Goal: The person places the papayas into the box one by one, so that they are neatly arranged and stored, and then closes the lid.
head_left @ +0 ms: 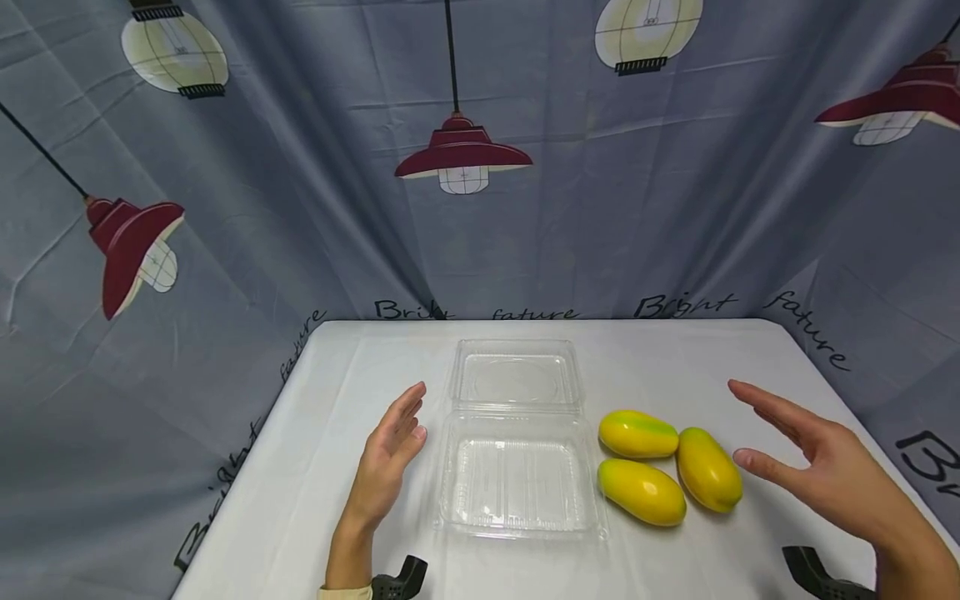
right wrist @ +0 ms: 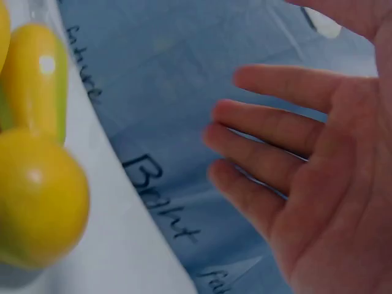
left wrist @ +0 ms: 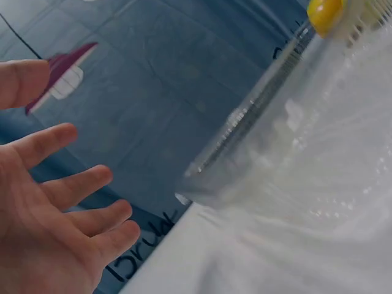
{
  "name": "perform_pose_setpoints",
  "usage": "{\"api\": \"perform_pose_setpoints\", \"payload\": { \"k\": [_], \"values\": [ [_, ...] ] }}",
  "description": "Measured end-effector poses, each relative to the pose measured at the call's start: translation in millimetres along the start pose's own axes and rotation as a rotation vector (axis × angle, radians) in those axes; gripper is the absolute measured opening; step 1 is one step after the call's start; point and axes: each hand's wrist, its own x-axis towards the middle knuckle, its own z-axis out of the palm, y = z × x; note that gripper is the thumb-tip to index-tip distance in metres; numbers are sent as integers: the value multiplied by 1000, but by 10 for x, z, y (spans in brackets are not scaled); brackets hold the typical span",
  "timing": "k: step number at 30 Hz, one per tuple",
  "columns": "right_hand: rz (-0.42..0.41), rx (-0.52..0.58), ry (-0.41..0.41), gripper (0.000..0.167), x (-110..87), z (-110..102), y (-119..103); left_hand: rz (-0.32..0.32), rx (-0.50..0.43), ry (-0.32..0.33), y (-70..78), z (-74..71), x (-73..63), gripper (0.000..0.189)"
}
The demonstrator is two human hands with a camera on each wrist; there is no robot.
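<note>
A clear plastic clamshell box [head_left: 517, 530] lies opened flat on the table, its lid [head_left: 516, 405] folded back toward the far edge. To its right sit three glossy yellow mangoes with greenish patches: one at the back [head_left: 637, 434], one in front [head_left: 642, 492] and one on the right [head_left: 708, 471]. My left hand [head_left: 384, 462] hovers left of the box with fingers extended and holds nothing. Right of the mangoes, my right hand [head_left: 832, 467] is held with straight fingers and thumb apart, also holding nothing. The right wrist view shows its bare palm [right wrist: 331, 184] beside the mangoes.
A white cloth covers the table [head_left: 375, 350]. Behind it and on both sides hangs a grey-blue curtain [head_left: 300, 208] printed with lamps and lettering. Dark wrist camera mounts [head_left: 401, 579] show at the bottom of the head view.
</note>
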Motion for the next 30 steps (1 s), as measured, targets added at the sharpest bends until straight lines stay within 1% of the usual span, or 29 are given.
{"api": "perform_pose_setpoints", "payload": {
  "k": [2, 5, 7, 8, 11, 16, 21, 23, 25, 30],
  "values": [
    [19, 2, -73, 84, 38, 11, 90, -23, -8, -28, -96, 6, 12, 60],
    [97, -19, -187, 86, 81, 51, 199, -68, -9, -63, -203, 13, 16, 63],
    [139, -33, -248, 90, 102, 84, 250, -88, 4, -86, -264, 17, 17, 64],
    [157, -38, -277, 92, 110, 99, 270, -94, 8, -101, -291, 21, 19, 64],
    [175, -59, -334, 100, 125, 145, 327, -108, 13, -143, -358, 35, 22, 65],
    [182, -43, -386, 107, 147, 233, 413, -171, -15, -213, -404, 63, 16, 69],
    [180, 21, -412, 106, 130, 318, 482, -277, 2, -265, -409, 89, 0, 75],
    [194, 42, -419, 106, 124, 348, 507, -313, 17, -273, -414, 96, -5, 76],
    [202, 40, -424, 105, 124, 375, 535, -336, 29, -278, -411, 103, -11, 76],
    [211, 24, -426, 103, 137, 417, 572, -363, 42, -276, -390, 113, -12, 74]
  ]
}}
